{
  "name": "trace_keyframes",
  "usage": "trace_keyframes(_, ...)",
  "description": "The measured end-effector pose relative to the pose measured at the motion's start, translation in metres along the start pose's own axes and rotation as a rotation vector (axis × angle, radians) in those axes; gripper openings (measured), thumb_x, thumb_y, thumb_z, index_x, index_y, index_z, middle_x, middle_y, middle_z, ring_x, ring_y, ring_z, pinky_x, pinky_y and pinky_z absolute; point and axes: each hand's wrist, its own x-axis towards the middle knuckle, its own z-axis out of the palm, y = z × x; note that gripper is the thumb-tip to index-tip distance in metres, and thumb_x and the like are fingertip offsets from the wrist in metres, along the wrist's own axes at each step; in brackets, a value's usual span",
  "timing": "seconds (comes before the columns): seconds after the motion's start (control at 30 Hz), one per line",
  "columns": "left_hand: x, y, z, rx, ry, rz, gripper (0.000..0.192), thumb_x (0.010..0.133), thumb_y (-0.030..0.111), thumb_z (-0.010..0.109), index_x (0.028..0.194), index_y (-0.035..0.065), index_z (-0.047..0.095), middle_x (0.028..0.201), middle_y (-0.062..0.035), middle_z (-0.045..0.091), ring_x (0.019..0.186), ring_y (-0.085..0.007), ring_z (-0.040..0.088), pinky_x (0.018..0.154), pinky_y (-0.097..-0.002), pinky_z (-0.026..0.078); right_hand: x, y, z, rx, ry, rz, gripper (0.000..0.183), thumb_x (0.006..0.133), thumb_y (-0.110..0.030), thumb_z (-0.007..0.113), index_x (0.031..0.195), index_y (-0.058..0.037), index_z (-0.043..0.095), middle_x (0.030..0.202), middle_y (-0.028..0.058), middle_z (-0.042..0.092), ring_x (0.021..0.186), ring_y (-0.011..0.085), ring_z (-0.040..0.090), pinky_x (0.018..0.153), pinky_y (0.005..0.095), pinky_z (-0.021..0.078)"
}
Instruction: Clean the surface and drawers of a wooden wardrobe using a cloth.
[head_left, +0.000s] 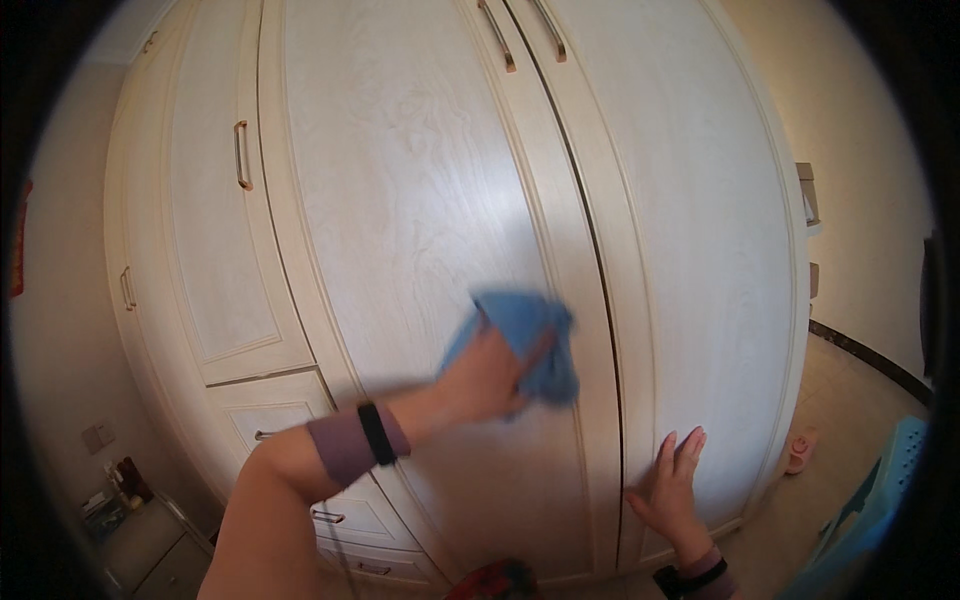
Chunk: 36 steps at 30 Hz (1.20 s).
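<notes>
A blue cloth (532, 337) lies pressed against a pale wooden wardrobe door (420, 187), near its right-hand moulding. On the cloth is my left hand (487, 375), blurred, with a black band and a mauve cuff round the wrist. My right hand (671, 487) rests with spread fingers on the lower part of the neighbouring door (705, 262), to the right of the dark gap between the two; it holds nothing. Metal bar handles (497, 34) stand at the top of both doors.
Drawers (367, 517) with small handles are at the lower left, beside a low cabinet (142, 540) bearing bottles. A light-blue plastic object (874, 502) stands at the right, near a pink slipper (801, 454) on the floor. Something red (491, 581) shows at the bottom edge.
</notes>
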Motion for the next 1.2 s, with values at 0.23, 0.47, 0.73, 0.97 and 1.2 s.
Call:
trace_keyframes(0.23,-0.003,-0.043,-0.006,0.048,0.023,0.21,0.071,0.072,0.034,0.064,0.14,0.0218,0.046,0.118,-0.0104,0.06,0.117,-0.0334,0.05,0.107,-0.0641,0.024,-0.002,0.006,-0.004,0.017,-0.042,-0.024,0.117,0.062,-0.021,0.084,0.147,0.0042,0.009,0.146,0.0428,-0.008,0.136,0.0613,-0.002,0.11,0.063,0.0156)
trace_keyframes(0.47,0.071,-0.206,-0.115,0.495,0.673,-0.332,0.073,0.083,0.054,0.058,0.146,0.0221,0.038,0.117,-0.0142,0.059,0.116,-0.0351,0.049,0.105,-0.0672,0.016,0.002,0.0,0.001,0.001,-0.022,-0.006,0.118,0.062,-0.021,0.085,0.148,0.0029,0.007,0.147,0.0424,-0.009,0.136,0.0609,-0.003,0.11,0.063,0.0136)
trace_keyframes(0.73,0.007,-0.082,-0.047,0.294,0.315,-0.176,0.081,0.066,0.054,0.071,0.139,0.0267,0.047,0.156,-0.0087,0.024,0.143,-0.0425,0.015,0.102,-0.0743,0.013,0.0,0.0,0.0,0.003,-0.009,-0.007,0.119,0.061,-0.018,0.084,0.148,0.0022,0.007,0.147,0.0419,-0.008,0.137,0.0597,-0.004,0.11,0.0627,0.0114)
trace_keyframes(0.97,-0.065,-0.062,0.0,0.078,-0.108,0.239,0.079,0.06,0.048,0.073,0.135,0.0338,0.051,0.141,-0.0099,0.044,0.13,-0.0412,0.034,0.103,-0.0758,0.012,0.007,-0.014,0.0,0.076,0.016,0.049,0.111,0.063,-0.015,0.082,0.149,-0.0025,0.015,0.149,0.0395,-0.005,0.139,0.0572,0.0,0.111,0.062,0.0124)
trace_keyframes(1.2,0.001,-0.182,-0.091,0.402,0.497,-0.254,0.076,0.075,0.048,0.065,0.143,0.0221,0.042,0.144,-0.0126,0.041,0.131,-0.0403,0.034,0.108,-0.0678,0.012,0.006,-0.048,0.016,-0.029,0.013,-0.323,0.087,0.069,-0.008,0.071,0.146,-0.01,0.031,0.151,0.0314,0.017,0.138,0.0545,0.018,0.11,0.0628,0.0187)
